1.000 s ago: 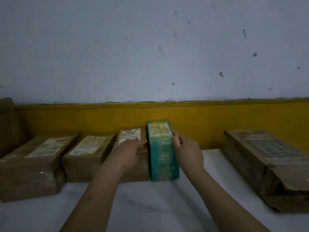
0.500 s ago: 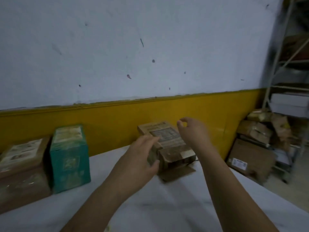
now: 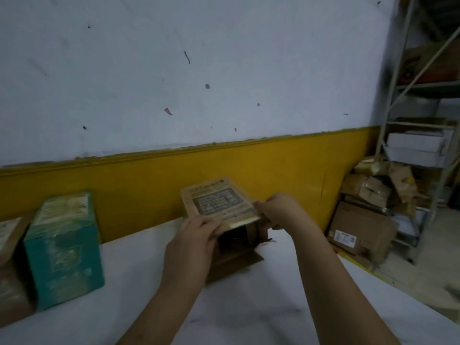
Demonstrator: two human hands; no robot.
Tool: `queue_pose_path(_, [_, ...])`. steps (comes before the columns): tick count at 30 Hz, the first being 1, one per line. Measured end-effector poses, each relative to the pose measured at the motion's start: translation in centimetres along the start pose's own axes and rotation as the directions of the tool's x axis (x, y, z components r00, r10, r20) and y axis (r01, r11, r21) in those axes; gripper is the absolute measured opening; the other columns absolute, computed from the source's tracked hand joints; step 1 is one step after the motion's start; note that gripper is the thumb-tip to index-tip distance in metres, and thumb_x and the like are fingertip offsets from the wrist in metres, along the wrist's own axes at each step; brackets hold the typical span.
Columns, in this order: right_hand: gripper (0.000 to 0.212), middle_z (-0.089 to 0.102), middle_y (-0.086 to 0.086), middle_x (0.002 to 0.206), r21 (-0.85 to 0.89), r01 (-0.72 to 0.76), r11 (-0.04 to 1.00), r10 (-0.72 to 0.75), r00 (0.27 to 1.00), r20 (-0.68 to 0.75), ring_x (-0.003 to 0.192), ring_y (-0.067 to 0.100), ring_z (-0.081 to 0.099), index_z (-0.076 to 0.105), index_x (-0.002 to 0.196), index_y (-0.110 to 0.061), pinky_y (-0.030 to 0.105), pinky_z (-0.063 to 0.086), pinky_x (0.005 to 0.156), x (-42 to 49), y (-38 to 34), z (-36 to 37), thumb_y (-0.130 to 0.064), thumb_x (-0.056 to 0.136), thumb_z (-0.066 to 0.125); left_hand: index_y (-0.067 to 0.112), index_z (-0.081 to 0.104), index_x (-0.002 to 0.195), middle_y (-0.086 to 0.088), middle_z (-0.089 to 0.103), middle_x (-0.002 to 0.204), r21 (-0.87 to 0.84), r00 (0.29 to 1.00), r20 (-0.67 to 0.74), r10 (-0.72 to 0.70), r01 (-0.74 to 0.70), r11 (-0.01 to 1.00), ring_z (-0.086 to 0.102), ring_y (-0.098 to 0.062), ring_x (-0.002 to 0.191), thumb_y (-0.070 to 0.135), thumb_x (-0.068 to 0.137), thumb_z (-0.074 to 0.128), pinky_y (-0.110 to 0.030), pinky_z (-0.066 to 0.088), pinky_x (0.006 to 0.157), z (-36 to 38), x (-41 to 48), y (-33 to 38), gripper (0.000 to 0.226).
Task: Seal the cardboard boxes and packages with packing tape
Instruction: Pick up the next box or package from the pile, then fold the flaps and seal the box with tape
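Cardboard box (image 3: 219, 202) sits on the table (image 3: 249, 307) near the wall (image 3: 224, 165) — my left hand (image 3: 191, 242) and right hand (image 3: 281, 210) both grip its near top edge. I fear the open end spills if tilted.

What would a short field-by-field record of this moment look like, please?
Surface: white table
Item in hand: brown cardboard box, label on top, near end open, one flap lying on the table
Left hand: grips the box's near left corner
Right hand: grips its near right corner
Beside it: teal box, standing apart to the left
Background: metal shelving; cartons on the floor
Packing tape: none in view
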State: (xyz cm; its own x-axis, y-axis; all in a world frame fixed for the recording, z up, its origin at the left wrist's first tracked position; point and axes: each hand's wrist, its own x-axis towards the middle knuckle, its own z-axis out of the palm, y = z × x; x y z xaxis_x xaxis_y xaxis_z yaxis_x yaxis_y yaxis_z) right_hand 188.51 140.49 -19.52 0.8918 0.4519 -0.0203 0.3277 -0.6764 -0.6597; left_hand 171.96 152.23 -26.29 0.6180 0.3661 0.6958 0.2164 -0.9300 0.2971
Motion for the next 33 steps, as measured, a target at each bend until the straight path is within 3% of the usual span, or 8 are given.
queue_pose_path(2, [0.063, 0.076, 0.007, 0.078, 0.077, 0.048, 0.996, -0.047, 0.999, -0.015, 0.079, 0.021, 0.073, 0.067, 0.082, -0.013, 0.039, 0.058, 0.076, -1.0, -1.2, -1.1, -0.067, 0.095, 0.037, 0.033, 0.073, 0.113, 0.012, 0.068, 0.118, -0.171, 0.985, -0.123, -0.122, 0.101, 0.980, 0.058, -0.010, 0.110, 0.012, 0.092, 0.066, -0.024, 0.045, 0.089, -1.6, 0.8, -0.4, 0.031])
queue_pose_path(6, [0.084, 0.074, -0.014, 0.075, 0.341, 0.275, 0.899, -0.269, 0.961, -0.066, 0.087, 0.006, 0.064, 0.077, 0.079, -0.034, 0.033, 0.043, 0.078, -4.2, -3.8, -4.0, -0.092, 0.074, 0.016, 0.047, 0.069, 0.084, 0.027, 0.070, 0.081, -0.701, 0.850, -0.225, -0.477, 0.200, 0.685, 0.068, 0.006, 0.078, 0.034, 0.082, 0.077, -0.014, 0.051, 0.059, -6.2, 3.4, -0.2, 0.016])
queue_pose_path(9, [0.074, 0.071, -0.023, 0.105, 0.463, 0.481, 0.745, -0.515, 0.855, -0.060, 0.101, 0.000, 0.063, 0.070, 0.104, -0.053, 0.039, 0.047, 0.100, -7.2, -5.0, -4.5, -0.098, 0.065, 0.026, 0.035, 0.074, 0.081, 0.018, 0.075, 0.080, -0.877, 0.745, -0.271, -0.609, 0.070, 0.476, 0.071, 0.001, 0.073, 0.033, 0.082, 0.079, -0.014, 0.052, 0.055, -9.4, 3.9, 1.2, 0.005])
queue_pose_path(13, [0.064, 0.061, -0.023, 0.123, 0.563, 0.642, 0.520, -0.745, 0.664, -0.069, 0.114, 0.005, 0.060, 0.054, 0.128, -0.051, 0.035, 0.055, 0.092, -12.5, -7.4, -5.1, -0.084, 0.073, 0.051, 0.028, 0.076, 0.083, 0.008, 0.078, 0.089, -0.952, 0.752, -0.120, -0.649, 0.097, 0.289, 0.075, -0.012, 0.079, 0.031, 0.083, 0.078, -0.027, 0.059, 0.060, -17.0, 3.6, 2.6, 0.004])
queue_pose_path(18, [0.061, 0.066, -0.013, 0.121, 0.554, 0.745, 0.371, -0.860, 0.500, -0.097, 0.113, 0.012, 0.063, 0.064, 0.122, -0.036, 0.042, 0.057, 0.091, -18.3, -12.4, -4.8, -0.051, 0.065, 0.080, 0.017, 0.073, 0.102, 0.001, 0.078, 0.090, -0.902, 0.782, -0.093, -0.616, 0.196, 0.386, 0.076, -0.017, 0.078, 0.030, 0.081, 0.079, -0.024, 0.057, 0.055, -28.9, 0.8, 1.6, 0.025])
queue_pose_path(22, [0.038, 0.072, -0.020, 0.101, 0.556, 0.807, 0.199, -0.920, 0.349, -0.178, 0.098, 0.000, 0.067, 0.073, 0.099, -0.039, 0.016, 0.056, 0.077, -24.0, -17.2, -1.8, -0.053, 0.063, 0.077, 0.013, 0.071, 0.105, -0.004, 0.078, 0.091, -0.868, 0.733, -0.118, -0.669, 0.251, 0.429, 0.076, -0.021, 0.076, 0.030, 0.080, 0.080, -0.027, 0.058, 0.054, -37.0, -3.5, 0.1, 0.031])
queue_pose_path(25, [0.027, 0.072, -0.022, 0.095, 0.570, 0.810, 0.136, -0.936, 0.293, -0.193, 0.091, -0.003, 0.066, 0.072, 0.085, -0.037, 0.009, 0.050, 0.070, -28.1, -20.5, 0.6, -0.054, 0.064, 0.076, 0.014, 0.069, 0.109, -0.003, 0.078, 0.091, -0.840, 0.669, -0.186, -0.719, 0.271, 0.470, 0.076, -0.021, 0.077, 0.031, 0.080, 0.080, -0.027, 0.058, 0.055, -42.3, -7.2, -0.9, 0.036])
queue_pose_path(33, [0.034, 0.071, -0.002, 0.078, 0.760, 0.644, 0.094, -0.979, 0.200, -0.048, 0.074, 0.015, 0.068, 0.062, 0.072, -0.022, 0.029, 0.057, 0.061, -37.3, -26.7, 8.5, -0.051, 0.064, 0.079, 0.008, 0.070, 0.103, -0.008, 0.078, 0.085, -0.751, 0.494, -0.228, -0.839, 0.459, 0.475, 0.075, -0.025, 0.072, 0.032, 0.076, 0.083, -0.027, 0.057, 0.050, -52.6, -16.7, -5.1, 0.039])
